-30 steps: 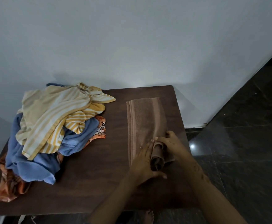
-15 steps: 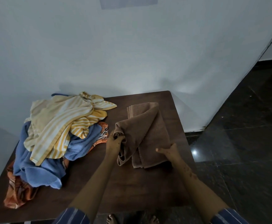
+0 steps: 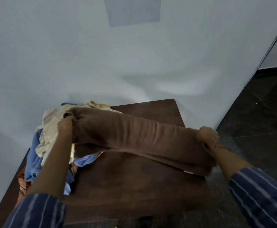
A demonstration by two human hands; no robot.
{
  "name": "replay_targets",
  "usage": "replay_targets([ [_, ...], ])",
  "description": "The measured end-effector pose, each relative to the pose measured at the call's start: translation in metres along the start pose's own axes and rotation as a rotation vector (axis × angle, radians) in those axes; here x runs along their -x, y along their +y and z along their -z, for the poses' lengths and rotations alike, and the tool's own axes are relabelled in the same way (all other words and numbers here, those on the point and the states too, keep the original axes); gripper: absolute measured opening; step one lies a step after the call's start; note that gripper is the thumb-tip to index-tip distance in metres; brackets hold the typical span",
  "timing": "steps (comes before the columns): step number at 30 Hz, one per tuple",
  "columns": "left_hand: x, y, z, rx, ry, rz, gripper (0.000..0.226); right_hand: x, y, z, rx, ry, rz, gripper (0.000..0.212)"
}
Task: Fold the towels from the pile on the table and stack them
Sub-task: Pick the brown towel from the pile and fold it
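A plain room in a home.
A dark wooden bench [image 3: 134,186] against a bare pale wall [image 3: 68,55], laundry pile [image 3: 49,129] on it, polished dark floor tiles [image 3: 257,120] beside it.

One brown towel [image 3: 134,139], stretched across the middle of the frame. Two hands: the left hand [image 3: 66,127] at its left end, the right hand [image 3: 207,135] at its right. One pile [image 3: 52,137] at centre left. One table [image 3: 134,186]. Two striped sleeves, lower left [image 3: 35,211] and lower right [image 3: 262,195].
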State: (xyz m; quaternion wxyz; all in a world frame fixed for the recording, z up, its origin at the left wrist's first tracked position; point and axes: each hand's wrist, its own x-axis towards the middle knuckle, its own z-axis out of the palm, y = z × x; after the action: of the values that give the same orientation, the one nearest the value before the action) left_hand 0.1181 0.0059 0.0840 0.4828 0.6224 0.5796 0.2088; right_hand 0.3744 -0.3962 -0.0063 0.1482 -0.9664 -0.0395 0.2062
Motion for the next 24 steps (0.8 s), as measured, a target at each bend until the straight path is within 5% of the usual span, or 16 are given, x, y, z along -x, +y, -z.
replay_targets([
  [6,-0.025,-0.047,0.042,-0.578,-0.171,0.13,0.038,-0.003,-0.027,0.011,0.205,0.084,0.015,0.04],
  [9,-0.004,-0.087,0.046,-0.55,-0.161,0.162,0.01,0.001,-0.04,-0.009,0.249,0.05,0.022,0.037],
  [14,0.015,-0.143,0.055,-0.326,-0.037,0.286,0.021,0.003,-0.039,-0.035,0.358,0.126,0.112,0.035],
  [16,0.021,-0.161,0.057,-0.275,-0.003,0.216,0.041,0.003,-0.036,-0.038,0.377,0.176,0.132,0.034],
  [21,0.029,-0.176,0.051,-0.409,0.317,-0.01,0.044,0.004,-0.032,-0.048,0.431,0.379,0.272,0.032],
  [24,0.05,-0.181,0.027,-0.652,0.417,-0.415,0.034,0.021,-0.028,-0.069,0.391,0.377,0.583,0.021],
])
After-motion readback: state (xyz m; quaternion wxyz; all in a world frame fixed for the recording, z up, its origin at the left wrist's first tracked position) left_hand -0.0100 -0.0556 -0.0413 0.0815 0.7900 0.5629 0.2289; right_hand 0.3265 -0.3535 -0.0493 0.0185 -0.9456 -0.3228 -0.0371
